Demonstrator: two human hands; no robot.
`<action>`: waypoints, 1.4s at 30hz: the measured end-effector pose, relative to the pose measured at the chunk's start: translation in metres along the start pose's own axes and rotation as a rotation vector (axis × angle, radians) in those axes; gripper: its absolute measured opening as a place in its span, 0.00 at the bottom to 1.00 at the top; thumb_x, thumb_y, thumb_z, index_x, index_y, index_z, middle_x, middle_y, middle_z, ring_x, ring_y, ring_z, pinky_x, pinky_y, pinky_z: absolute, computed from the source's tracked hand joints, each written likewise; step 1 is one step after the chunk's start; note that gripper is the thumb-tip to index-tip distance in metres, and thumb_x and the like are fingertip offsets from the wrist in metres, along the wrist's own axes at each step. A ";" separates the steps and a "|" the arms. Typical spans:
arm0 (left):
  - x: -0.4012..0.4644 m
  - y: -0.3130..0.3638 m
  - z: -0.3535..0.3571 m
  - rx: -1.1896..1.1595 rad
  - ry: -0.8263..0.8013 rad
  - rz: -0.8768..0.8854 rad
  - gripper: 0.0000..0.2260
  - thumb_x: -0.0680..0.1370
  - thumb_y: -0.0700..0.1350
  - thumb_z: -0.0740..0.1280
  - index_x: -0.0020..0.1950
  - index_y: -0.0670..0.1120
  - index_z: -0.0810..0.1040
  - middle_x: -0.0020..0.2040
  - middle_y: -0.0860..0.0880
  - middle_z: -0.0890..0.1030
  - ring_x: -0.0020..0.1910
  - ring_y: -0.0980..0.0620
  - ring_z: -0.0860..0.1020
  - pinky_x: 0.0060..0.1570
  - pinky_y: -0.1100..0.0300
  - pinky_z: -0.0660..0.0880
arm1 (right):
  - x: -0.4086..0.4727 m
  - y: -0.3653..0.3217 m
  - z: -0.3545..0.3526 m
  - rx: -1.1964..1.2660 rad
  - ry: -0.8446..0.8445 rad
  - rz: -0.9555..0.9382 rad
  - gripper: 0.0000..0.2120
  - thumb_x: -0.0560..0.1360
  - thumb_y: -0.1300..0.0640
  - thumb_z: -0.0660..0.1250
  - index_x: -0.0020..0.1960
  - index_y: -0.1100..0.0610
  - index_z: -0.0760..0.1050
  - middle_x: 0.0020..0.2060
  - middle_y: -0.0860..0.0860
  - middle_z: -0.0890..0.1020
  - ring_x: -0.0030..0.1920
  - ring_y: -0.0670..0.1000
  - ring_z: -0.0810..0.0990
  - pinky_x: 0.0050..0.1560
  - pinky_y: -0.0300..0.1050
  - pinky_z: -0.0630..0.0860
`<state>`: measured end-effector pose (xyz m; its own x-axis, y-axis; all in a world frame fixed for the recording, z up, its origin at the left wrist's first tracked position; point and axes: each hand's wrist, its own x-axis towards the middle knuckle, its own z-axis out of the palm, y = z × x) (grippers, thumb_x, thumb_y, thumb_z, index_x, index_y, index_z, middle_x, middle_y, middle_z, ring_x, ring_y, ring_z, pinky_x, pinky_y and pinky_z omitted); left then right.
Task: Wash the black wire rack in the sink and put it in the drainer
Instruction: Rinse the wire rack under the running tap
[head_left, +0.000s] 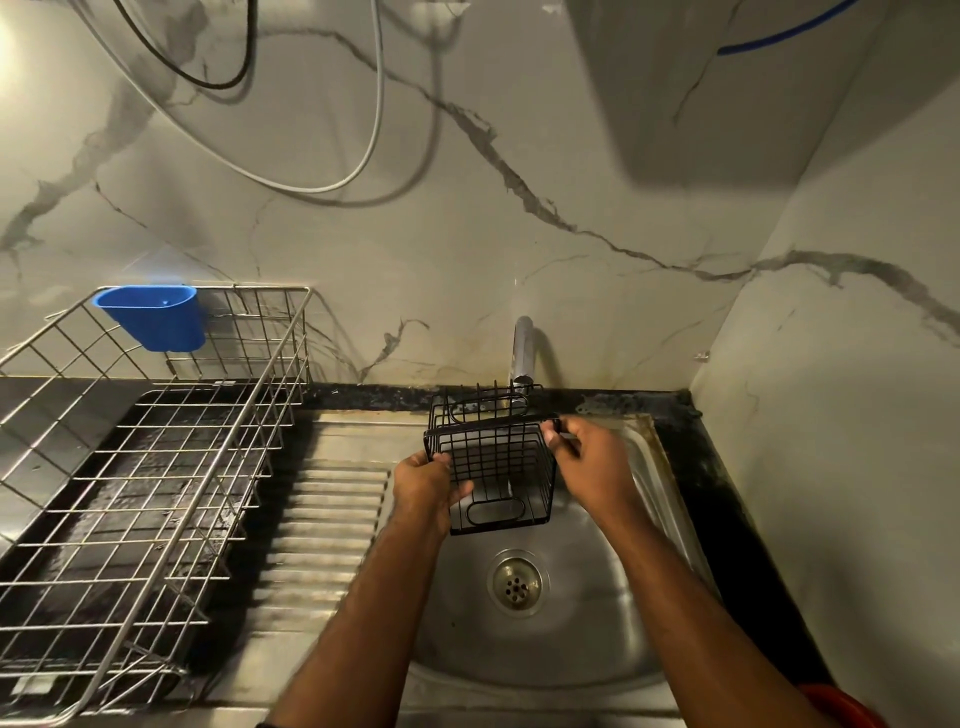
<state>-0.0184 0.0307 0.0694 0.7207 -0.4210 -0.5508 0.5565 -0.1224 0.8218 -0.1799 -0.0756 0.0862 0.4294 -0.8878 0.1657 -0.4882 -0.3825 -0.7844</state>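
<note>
So the black wire rack (493, 462) is up in the air over the stainless sink (571, 623), centre of the frame, right under the tap (523, 353). It's more of a little open-topped basket, tipped so the opening faces the camera. Left hand (426, 488) is curled round the left side wires, right hand (592, 462) is pinching the top rim on the right, so both are grasping it. Can't tell if water is actually running, nothing obvious shows.

Handling-wise I'd guess it's light and stiff, thin coated wire, won't flex or break. Wet coating probably gets slick, and thin wires dig into fingers, so hooking fingers through the mesh or grabbing the thicker rim frame seems the safest hold. The oval handle loops on the ends look like decent grab points too.

Drainer (150, 483) sits on the desk in the left half of the frame, steel wire, with a blue plastic cup (156, 317) hung on its back rail
</note>
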 end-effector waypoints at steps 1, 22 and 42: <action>0.001 0.000 -0.001 0.004 0.002 -0.005 0.08 0.84 0.34 0.62 0.47 0.44 0.73 0.48 0.45 0.78 0.43 0.51 0.79 0.35 0.54 0.83 | 0.000 0.000 -0.001 -0.002 -0.001 0.001 0.16 0.80 0.47 0.65 0.61 0.55 0.79 0.47 0.50 0.84 0.46 0.45 0.82 0.43 0.39 0.79; 0.002 0.002 -0.006 0.009 0.016 0.005 0.09 0.84 0.35 0.62 0.64 0.39 0.73 0.52 0.43 0.78 0.43 0.51 0.78 0.34 0.54 0.83 | -0.004 0.001 0.001 -0.015 -0.009 -0.011 0.15 0.80 0.47 0.66 0.59 0.55 0.80 0.44 0.49 0.84 0.43 0.45 0.82 0.42 0.42 0.80; -0.004 0.009 -0.014 0.024 -0.004 0.008 0.04 0.83 0.35 0.63 0.57 0.39 0.74 0.55 0.41 0.76 0.44 0.50 0.77 0.27 0.58 0.82 | -0.007 -0.007 0.003 0.020 -0.040 0.010 0.15 0.80 0.46 0.65 0.61 0.52 0.79 0.47 0.48 0.84 0.48 0.47 0.82 0.49 0.51 0.82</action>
<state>-0.0103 0.0437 0.0766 0.7233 -0.4258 -0.5436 0.5407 -0.1405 0.8294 -0.1771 -0.0663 0.0884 0.4547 -0.8805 0.1342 -0.4772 -0.3681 -0.7980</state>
